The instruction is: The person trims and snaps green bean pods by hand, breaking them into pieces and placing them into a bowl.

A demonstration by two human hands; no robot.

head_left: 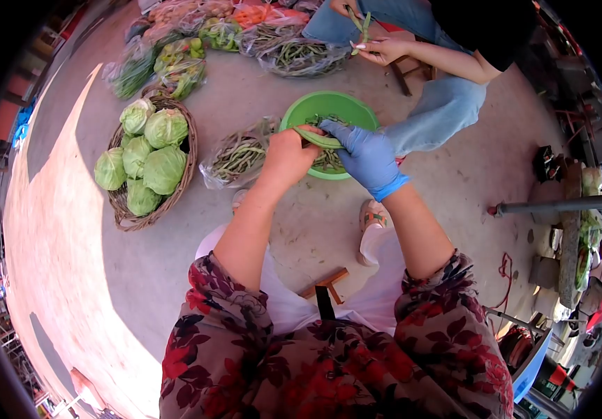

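Observation:
Over a green basin (365, 116) that holds pieces of green bean (329, 159), my two hands meet around a long green bean pod (317, 138). My left hand (291, 155), bare, has its fingers closed on the pod's left end. A blue glove covers my right hand (366, 155), whose fingers grip the pod's right part. The fingertips partly hide both ends. Just left of the basin lies a clear plastic bag of bean pods (239, 158).
A wicker basket (191, 164) of cabbages (164, 170) stands at the left. Bagged vegetables (301, 57) lie at the top. At upper right, a seated person's hands (383, 50) hold green pods. A metal pole (559, 205) juts in from the right.

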